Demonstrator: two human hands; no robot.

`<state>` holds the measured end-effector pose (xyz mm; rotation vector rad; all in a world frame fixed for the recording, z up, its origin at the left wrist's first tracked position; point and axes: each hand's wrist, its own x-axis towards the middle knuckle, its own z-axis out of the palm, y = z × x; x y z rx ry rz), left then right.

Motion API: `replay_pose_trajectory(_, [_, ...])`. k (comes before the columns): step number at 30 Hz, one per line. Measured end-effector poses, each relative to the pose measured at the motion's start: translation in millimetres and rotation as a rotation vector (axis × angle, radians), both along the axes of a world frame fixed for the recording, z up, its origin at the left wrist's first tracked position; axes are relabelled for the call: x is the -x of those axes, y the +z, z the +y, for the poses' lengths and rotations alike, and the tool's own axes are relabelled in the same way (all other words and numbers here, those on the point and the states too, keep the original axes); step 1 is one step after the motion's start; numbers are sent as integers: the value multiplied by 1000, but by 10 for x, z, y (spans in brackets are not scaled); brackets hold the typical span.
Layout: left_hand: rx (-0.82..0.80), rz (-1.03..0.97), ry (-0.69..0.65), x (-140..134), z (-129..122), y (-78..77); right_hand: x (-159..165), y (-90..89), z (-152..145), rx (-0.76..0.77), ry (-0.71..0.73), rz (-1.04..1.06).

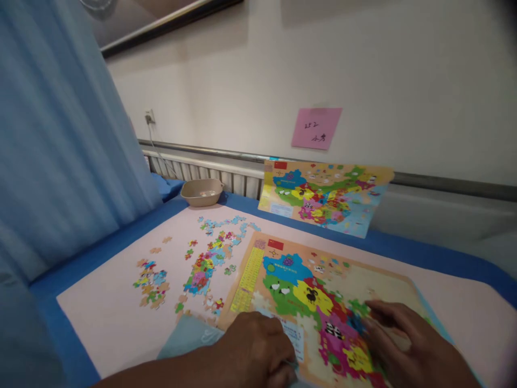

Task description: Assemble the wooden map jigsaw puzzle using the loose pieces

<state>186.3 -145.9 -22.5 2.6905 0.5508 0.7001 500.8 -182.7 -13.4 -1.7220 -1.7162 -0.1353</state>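
A partly filled map jigsaw puzzle (307, 291) lies in front of me, with coloured pieces fitted at its left and middle and bare tray at its right. My right hand (407, 339) is over its right half, fingertips pinched at a small dark blue and green puzzle piece (356, 322), blurred and partly covered by the fingers. My left hand (258, 345) rests at the puzzle's near left edge, its fingers curled in. What they hold, if anything, is hidden. A light blue cloth-like thing (188, 337) lies under my left forearm.
Loose puzzle pieces (205, 264) spread left of the tray, with another cluster (151, 285) farther left. A beige basket (202, 193) stands at the back. The printed reference map (323, 196) leans against the wall rail (444, 186). A blue curtain (68, 134) hangs at left.
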Motion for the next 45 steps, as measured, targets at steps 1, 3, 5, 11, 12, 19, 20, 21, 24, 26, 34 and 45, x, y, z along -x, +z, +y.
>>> replay_pose_trajectory(1, [1, -4, -12, -5, -35, 32, -38, 48, 2, 17, -5, 19])
replay_pose_trajectory(3, [35, 0, 15, -1, -95, 102, -120, 148, -2, 69, -33, 51])
replay_pose_trajectory(5, [61, 10, 5, 17, -119, 150, -202, 226, -6, 98, -87, 91])
replay_pose_trajectory(11, [20, 125, -144, 52, -149, 225, -304, 241, -13, 169, -153, 204])
replay_pose_trajectory(12, [14, 143, -171, 56, -163, 250, -301, 223, -15, 170, -155, 222])
replay_pose_trajectory(19, [21, 217, -240, 56, -214, 345, -292, 105, -37, 194, -115, 402])
replay_pose_trajectory(20, [23, 216, -244, 50, -212, 333, -306, 93, -36, 194, -116, 425])
replay_pose_trajectory(21, [21, 210, -244, 43, -209, 319, -326, 82, -32, 191, -120, 456])
replay_pose_trajectory(24, [5, 158, -243, 37, -185, 277, -415, 49, 2, 136, -150, 654])
replay_pose_trajectory(26, [-11, 106, -226, 51, -161, 261, -467, 21, 35, 83, -172, 786])
replay_pose_trajectory(34, [-180, -140, -32, 147, -45, 310, -384, -137, 39, 188, -123, 912])
replay_pose_trajectory(45, [-245, -227, -25, 122, 63, 226, -350, 54, 207, 282, -73, 704])
